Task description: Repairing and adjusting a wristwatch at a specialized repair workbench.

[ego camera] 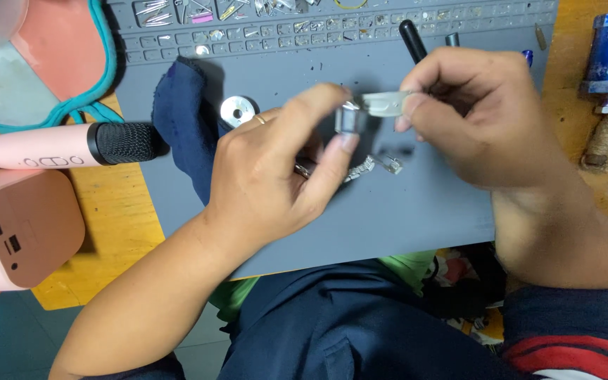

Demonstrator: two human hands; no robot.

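Nearest, the left hand (269, 176) pinches a small grey metal block (352, 119) between thumb and forefinger above the grey mat (416, 211). The right hand (487, 119) grips a flat silvery piece (387, 103) touching the block (their joint is blurred). Under the hands lie small metal parts (378, 166), partly hidden. Farther off, a black tool handle (412, 39) is half covered by the right hand's fingers (431, 70). A pink microphone (72, 146) rests on the wooden surface (117, 211) at left.
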